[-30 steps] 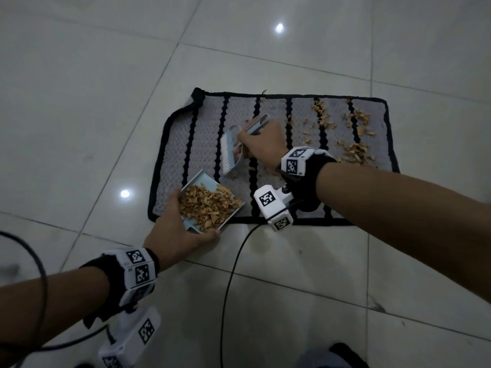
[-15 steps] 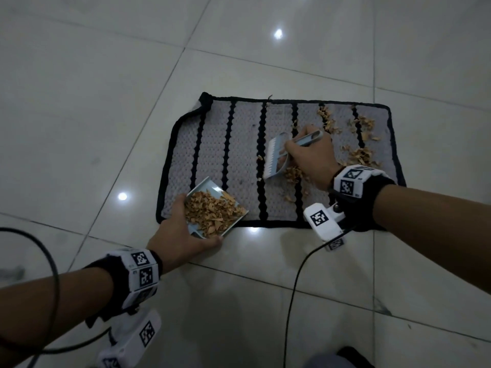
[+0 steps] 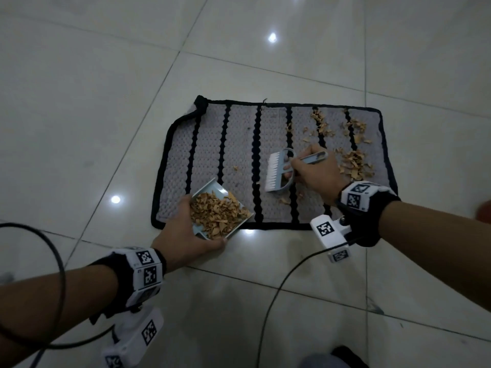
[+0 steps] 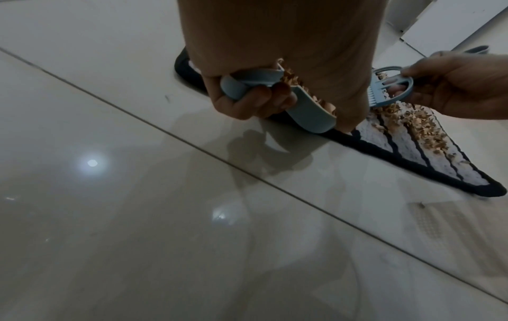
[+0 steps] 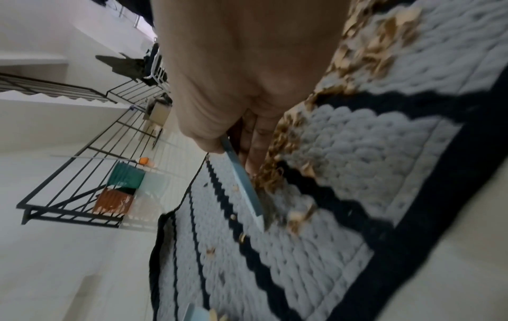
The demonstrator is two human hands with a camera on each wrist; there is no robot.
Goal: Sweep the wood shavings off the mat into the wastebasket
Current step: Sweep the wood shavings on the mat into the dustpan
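While your left hand grips the shavings-filled pale blue plastic dustpan, your right hand clasps the pale blue white-bristled hand brush. Its bristles seem to touch the grey black-striped woven mat; loose tan wood shavings lie just beside your right hand.

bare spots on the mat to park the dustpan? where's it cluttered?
Free: the mat's left stripes, between its left border and the brush, bar one stray chip. Crowded: the right end, where wood shavings lie beyond the right hand. The left hand holds the full dustpan at the near edge.
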